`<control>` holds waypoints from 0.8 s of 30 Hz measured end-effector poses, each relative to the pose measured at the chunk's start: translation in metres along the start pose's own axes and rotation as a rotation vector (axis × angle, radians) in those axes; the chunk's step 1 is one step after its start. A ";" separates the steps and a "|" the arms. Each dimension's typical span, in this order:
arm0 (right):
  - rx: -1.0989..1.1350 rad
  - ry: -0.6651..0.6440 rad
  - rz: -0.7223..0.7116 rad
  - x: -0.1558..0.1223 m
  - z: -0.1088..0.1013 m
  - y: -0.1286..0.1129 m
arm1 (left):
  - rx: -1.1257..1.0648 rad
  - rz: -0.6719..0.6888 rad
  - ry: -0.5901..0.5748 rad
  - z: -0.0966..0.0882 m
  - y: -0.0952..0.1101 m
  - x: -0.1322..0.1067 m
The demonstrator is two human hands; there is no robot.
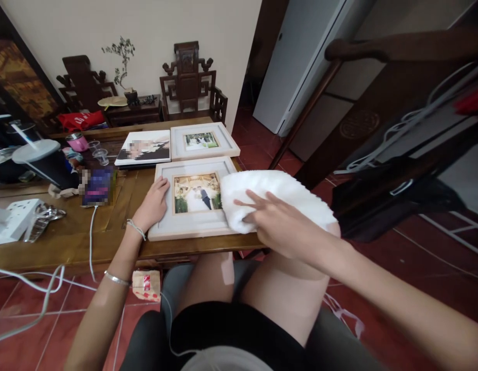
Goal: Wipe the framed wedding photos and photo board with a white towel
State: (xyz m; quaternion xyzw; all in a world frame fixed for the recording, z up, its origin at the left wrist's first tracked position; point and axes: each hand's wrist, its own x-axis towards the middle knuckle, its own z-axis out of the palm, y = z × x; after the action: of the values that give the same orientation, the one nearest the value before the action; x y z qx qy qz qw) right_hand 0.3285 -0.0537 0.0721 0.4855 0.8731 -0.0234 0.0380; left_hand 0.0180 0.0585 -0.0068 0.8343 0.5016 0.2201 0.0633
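Note:
A white-framed wedding photo (192, 198) lies flat at the near edge of the wooden table (68, 242). My left hand (153, 203) rests on the frame's left border, fingers flat and apart. My right hand (275, 224) presses a white fluffy cloth (277, 190) against the frame's right side, fingers stretched over the cloth. The cloth covers the frame's right border and hangs past the table edge.
Behind it lie a second white frame (203, 140) and a photo print (145, 148). To the left are a phone (97, 186) on a cable, cups, a white power strip (20, 216) and clutter. Carved chairs stand behind; a dark stair rail (378, 49) rises on the right.

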 end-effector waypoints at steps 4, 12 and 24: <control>0.067 0.049 0.068 0.024 0.010 0.028 | 0.003 0.001 -0.019 -0.002 0.002 0.001; 0.125 0.387 0.183 0.115 0.009 0.061 | -0.034 -0.012 0.049 0.004 0.000 -0.002; -0.178 0.199 -0.243 0.203 0.001 -0.023 | -0.051 0.037 0.075 0.001 0.007 0.000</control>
State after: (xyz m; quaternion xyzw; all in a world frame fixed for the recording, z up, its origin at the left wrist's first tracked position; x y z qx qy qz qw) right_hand 0.2026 0.1055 0.0528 0.3709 0.9235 0.0977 -0.0091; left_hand 0.0238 0.0550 -0.0061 0.8326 0.4824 0.2650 0.0614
